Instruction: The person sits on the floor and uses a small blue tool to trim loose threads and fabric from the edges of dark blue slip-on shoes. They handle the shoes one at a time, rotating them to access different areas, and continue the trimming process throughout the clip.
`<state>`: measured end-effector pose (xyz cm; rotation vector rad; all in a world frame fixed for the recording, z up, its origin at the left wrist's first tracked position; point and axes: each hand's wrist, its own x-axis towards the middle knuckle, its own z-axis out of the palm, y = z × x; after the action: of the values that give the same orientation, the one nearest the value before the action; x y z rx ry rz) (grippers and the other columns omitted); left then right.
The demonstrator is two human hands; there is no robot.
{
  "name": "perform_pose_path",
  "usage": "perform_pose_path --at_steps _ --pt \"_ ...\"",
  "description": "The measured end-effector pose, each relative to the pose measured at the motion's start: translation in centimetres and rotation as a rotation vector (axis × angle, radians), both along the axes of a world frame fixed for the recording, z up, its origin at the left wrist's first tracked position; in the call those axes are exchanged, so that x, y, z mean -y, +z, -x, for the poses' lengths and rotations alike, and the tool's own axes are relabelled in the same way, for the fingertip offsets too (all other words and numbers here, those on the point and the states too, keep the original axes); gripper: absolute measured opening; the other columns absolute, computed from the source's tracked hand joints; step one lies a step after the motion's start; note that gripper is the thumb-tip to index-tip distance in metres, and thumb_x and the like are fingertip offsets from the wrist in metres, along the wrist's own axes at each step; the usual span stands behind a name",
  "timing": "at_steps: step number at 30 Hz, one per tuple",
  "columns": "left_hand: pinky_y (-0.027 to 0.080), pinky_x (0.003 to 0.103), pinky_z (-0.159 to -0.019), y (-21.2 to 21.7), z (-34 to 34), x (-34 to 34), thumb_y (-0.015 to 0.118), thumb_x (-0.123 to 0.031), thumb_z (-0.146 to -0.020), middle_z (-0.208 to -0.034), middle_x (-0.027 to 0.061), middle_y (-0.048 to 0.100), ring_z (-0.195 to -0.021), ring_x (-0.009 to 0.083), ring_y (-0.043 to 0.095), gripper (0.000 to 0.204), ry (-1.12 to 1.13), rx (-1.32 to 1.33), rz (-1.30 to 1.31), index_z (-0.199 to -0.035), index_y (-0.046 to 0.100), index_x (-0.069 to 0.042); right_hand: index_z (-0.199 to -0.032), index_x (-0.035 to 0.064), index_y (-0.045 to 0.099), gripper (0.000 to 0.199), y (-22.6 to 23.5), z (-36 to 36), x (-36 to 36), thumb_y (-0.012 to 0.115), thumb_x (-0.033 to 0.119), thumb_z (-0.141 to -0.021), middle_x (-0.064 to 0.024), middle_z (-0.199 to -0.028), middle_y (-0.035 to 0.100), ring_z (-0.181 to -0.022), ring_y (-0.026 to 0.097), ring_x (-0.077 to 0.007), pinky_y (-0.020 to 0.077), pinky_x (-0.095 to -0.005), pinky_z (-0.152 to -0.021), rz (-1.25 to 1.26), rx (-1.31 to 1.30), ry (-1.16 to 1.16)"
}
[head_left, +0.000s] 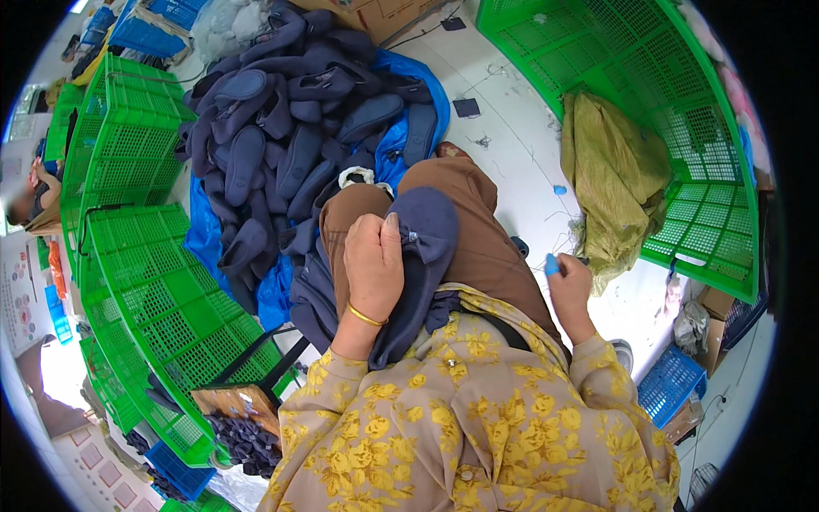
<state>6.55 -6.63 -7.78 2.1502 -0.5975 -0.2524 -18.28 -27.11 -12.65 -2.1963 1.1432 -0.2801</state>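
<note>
Pinching a navy-blue, round-toed fabric slipper point(433, 213) over the brown-trousered lap point(493, 247), it's the left hand point(375, 263)! Out wide, the right hand point(570, 294) curls its fingers; whether they grip anything, I can't tell.

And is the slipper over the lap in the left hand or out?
In: the left hand grips the dark blue slipper, thumb at its edge.

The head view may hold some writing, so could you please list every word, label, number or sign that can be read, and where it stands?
None can be read.
Poster at the left: small marks, too blurred to read.
Slipper sole in the pile: faint mark, too small to read.
</note>
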Motion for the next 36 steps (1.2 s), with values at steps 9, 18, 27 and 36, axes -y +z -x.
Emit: perform_pose_path --at_steps 9,18,27,36 --pt "0.039 0.045 -0.070 -0.4 1.2 0.4 0.058 -0.015 -0.096 -0.078 0.0152 0.052 -0.077 0.0361 0.050 0.022 -0.084 0.058 -0.015 -0.078 0.051 -0.003 -0.072 -0.0025 0.052 0.022 0.3 5.7 3.3 0.063 0.012 -0.084 -0.0195 -0.066 0.049 -0.055 0.047 -0.0331 0.0387 -0.0410 -0.055 0.136 -0.119 0.032" --pt "0.038 0.045 -0.070 -0.6 1.1 0.1 0.060 -0.014 -0.094 -0.077 0.0143 0.052 -0.076 0.0350 0.050 0.022 -0.027 0.065 0.043 -0.078 0.051 -0.004 -0.072 -0.0015 0.054 0.018 1.0 5.8 3.4 0.065 0.011 -0.081 -0.0178 -0.066 0.051 -0.059 0.050 -0.0342 0.0409 -0.0415 -0.056 0.181 -0.103 0.061" --pt "0.039 0.043 -0.065 -0.5 0.8 0.2 0.065 -0.016 -0.092 -0.071 0.0113 0.052 -0.069 0.0322 0.050 0.026 -0.055 0.073 0.060 -0.073 0.051 -0.004 -0.080 0.0003 0.061 0.011 0.8 5.9 3.9 0.067 0.009 -0.084 -0.0176 -0.071 0.058 -0.063 0.055 -0.0344 0.0446 -0.0403 -0.058 0.170 -0.201 0.118" --pt "0.042 0.039 -0.063 1.1 0.5 0.7 0.068 -0.018 -0.091 -0.068 0.0105 0.056 -0.066 0.0292 0.053 0.027 -0.016 -0.059 0.134 -0.071 0.059 -0.002 -0.111 0.0094 0.060 0.040 9.4 -13.5 -4.6 0.078 0.027 -0.079 -0.0112 -0.098 0.065 -0.082 0.065 -0.0333 0.0522 -0.0426 -0.072 0.043 0.231 0.604"
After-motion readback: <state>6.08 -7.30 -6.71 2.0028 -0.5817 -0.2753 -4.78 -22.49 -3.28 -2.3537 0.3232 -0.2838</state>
